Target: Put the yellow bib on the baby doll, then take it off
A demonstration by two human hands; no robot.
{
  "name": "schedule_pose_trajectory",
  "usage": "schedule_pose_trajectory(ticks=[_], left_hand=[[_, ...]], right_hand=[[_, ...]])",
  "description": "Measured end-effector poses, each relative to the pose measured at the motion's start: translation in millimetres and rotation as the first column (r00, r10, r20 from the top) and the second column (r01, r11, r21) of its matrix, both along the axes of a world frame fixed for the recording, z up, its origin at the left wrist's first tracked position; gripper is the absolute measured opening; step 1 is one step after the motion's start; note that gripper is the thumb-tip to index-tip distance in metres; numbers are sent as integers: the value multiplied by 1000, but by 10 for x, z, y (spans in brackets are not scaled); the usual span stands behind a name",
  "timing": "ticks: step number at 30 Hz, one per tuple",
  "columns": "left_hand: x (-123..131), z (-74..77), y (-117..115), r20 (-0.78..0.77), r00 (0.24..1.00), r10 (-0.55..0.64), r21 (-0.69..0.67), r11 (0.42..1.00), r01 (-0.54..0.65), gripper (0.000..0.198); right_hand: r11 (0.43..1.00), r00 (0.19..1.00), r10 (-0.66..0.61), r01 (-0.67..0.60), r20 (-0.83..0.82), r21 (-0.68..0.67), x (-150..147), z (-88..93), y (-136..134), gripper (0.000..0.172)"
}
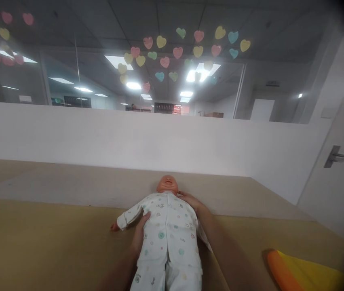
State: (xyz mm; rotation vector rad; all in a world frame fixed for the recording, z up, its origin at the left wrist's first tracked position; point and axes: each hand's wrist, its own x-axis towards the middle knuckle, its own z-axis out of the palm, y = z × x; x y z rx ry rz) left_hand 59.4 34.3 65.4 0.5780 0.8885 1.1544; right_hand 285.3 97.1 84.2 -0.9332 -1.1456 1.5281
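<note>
A baby doll (167, 234) in a white printed sleepsuit lies on its back on the tan table (44, 238), head pointing away from me. My left hand (139, 236) wraps around the doll's side under its arm, thumb on the chest. My right hand (191, 201) rests at the doll's shoulder by the neck, fingers curved against it. The doll's far arm is hidden behind my right forearm.
An orange and yellow object (299, 273) lies on the table at the lower right. A white partition wall (129, 139) runs behind the table, with glass and heart stickers above. A door with a lever handle (338, 156) stands at the right.
</note>
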Motion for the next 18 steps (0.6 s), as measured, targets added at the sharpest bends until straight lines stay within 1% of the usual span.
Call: schedule_pose_trajectory(ticks=[2,4,6,9,12,15,18], left_hand=[[7,-39,-16,25,1000,4,28,1000,-5,62],[17,-79,-41,59,996,-71,21,997,70,56],[23,-123,-53,84,986,-143,-14,989,145,51],[13,-181,-25,117,974,-195,-50,978,202,56],[-4,-209,27,166,954,-248,-85,961,265,64],[-7,-214,52,182,950,-252,-86,959,271,66],[0,-219,57,163,957,-240,-80,964,255,66]], right_hand=[[1000,1000,3,-3,9,-21,13,-43,35,59],[999,1000,8,-8,14,-36,32,-103,78,60],[999,1000,7,-6,20,-44,56,-176,124,61],[999,999,-14,16,41,-48,93,-272,171,63],[999,997,-20,23,73,-48,116,-303,165,64],[998,991,-15,22,132,-51,118,-288,136,65],[998,980,-28,39,197,-50,104,-287,150,65]])
